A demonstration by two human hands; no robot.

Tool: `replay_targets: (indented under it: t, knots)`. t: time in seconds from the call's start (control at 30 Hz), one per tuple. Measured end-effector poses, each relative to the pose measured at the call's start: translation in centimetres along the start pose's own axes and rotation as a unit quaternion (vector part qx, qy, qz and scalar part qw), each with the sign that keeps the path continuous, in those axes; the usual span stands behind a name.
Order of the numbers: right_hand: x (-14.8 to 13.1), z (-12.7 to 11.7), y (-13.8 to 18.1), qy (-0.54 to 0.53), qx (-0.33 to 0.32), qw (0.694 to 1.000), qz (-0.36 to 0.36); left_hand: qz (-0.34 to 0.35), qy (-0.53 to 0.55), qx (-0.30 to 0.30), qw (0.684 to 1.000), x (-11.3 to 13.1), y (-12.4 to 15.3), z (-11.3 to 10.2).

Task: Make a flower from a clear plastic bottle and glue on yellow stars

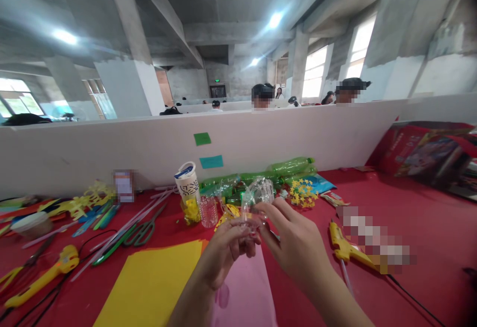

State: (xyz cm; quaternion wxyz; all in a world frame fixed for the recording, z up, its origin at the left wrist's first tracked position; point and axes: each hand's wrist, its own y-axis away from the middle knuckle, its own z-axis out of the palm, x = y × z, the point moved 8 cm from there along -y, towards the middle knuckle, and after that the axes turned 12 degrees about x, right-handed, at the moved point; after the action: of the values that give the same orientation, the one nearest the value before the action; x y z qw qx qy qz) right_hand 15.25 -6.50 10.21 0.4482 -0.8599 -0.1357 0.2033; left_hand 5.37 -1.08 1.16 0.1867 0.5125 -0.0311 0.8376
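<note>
My left hand (pixel 233 240) is closed around the lower end of a clear plastic piece (pixel 257 192), which looks like part of a cut bottle. The fingers of my right hand (pixel 288 235) are bent against its right side, thumb and forefinger gripping it. Both hands are raised over a pink sheet (pixel 246 289), with a yellow sheet (pixel 149 282) to the left. Just behind the clear piece lie green plastic bottles (pixel 290 168). Yellow star cutouts (pixel 301 193) lie to its right, and a ribbed clear cup (pixel 208 211) stands to its left.
Yellow glue guns lie on the red table, one at right (pixel 346 247) and one at left (pixel 44 277). Scissors (pixel 143 232) and straws (pixel 130 227) are on the left. A white cup (pixel 186 183) stands near the white partition (pixel 156 143). A red bag (pixel 421 143) sits far right.
</note>
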Motion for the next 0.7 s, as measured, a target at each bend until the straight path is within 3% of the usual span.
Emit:
replay_targets:
  t: [0.33, 0.5, 0.7]
  knots:
    - [-0.2, 0.3, 0.4, 0.031, 0.025, 0.999, 0.004, 0.022, 0.034, 0.044, 0.998, 0.7, -0.4, -0.8]
    - [-0.5, 0.0, 0.1, -0.044, 0.048, 0.998, 0.021, 0.023, 0.073, 0.065, 0.995, 0.8, -0.2, -0.9]
    - [-1.4, -0.3, 0.0, -0.142, 0.065, 0.988, -0.008, 0.021, 0.098, 0.052, 0.994, 1.0, -0.1, -0.9]
